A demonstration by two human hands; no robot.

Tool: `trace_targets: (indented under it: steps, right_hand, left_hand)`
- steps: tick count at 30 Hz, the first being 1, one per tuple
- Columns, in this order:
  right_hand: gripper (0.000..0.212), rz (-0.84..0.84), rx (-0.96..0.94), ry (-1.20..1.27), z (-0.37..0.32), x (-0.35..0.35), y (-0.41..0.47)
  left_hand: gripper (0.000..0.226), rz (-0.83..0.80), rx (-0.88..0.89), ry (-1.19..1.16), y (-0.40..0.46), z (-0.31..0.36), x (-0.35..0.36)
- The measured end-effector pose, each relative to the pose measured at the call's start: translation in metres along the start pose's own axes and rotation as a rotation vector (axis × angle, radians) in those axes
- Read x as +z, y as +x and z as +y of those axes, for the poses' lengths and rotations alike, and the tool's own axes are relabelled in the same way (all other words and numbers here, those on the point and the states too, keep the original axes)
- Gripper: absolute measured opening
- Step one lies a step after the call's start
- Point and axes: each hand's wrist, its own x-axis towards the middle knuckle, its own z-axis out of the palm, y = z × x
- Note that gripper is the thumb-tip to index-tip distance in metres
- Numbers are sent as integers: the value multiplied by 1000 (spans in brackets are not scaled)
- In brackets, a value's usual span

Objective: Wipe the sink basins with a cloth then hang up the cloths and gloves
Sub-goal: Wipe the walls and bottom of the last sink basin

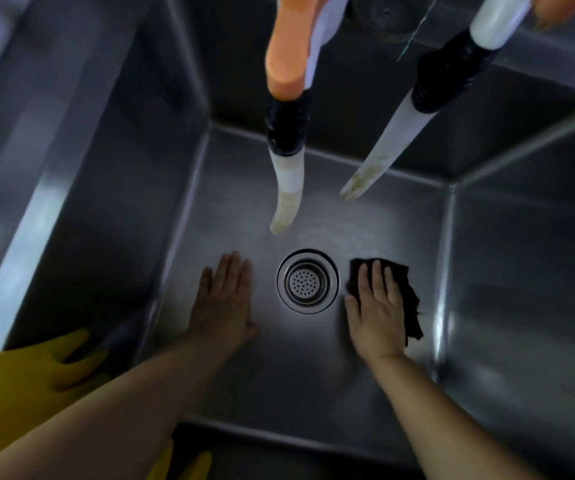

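I look straight down into a deep steel sink basin (313, 375) with a round drain strainer (307, 281) in the middle of its floor. My right hand (376, 306) lies flat, fingers spread, on a dark cloth (407, 299) pressed to the basin floor just right of the drain. My left hand (225, 303) rests flat and bare on the floor left of the drain, holding nothing. A yellow rubber glove (19, 386) lies over the sink's near left edge, and another yellow glove part (189, 465) shows at the bottom.
Two white hoses with black tape joints hang down into the basin from above, a left hose (287, 188) under an orange spout and a right hose (383, 147). Steep steel walls (88, 202) close the basin on all sides.
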Motion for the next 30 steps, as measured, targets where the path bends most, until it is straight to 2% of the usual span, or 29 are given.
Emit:
trace_targets:
  steps: [5,8,12,15,18,20,23,26,30]
  right_hand:
    - [59,61,-79,-38,-23,-12,76]
    - [59,72,-200,-19,-51,-19,111]
    - [58,35,-357,-27,-108,-17,109]
    - [57,-90,-488,40,-138,-13,106]
    - [58,-137,-588,120,-144,-25,124]
    - [57,-104,-540,218,-135,-33,146]
    - [60,-20,-448,2,-101,-31,170]
    - [58,84,-308,-7,-47,-32,166]
    - [59,152,13,-121,30,-42,155]
  left_hand:
    - [142,-220,9,-6,5,-6,10]
    - [145,-235,17,-1,7,-8,10]
    - [146,-270,14,-6,7,-8,7]
    - [149,-299,20,0,7,-8,3]
    - [150,-308,26,-1,6,-8,1]
    - [150,-300,23,-6,5,-7,1]
    - [150,-290,18,-2,5,-8,2]
    - [151,-277,26,-8,5,-9,4]
    - [152,-254,34,-32,4,-11,7]
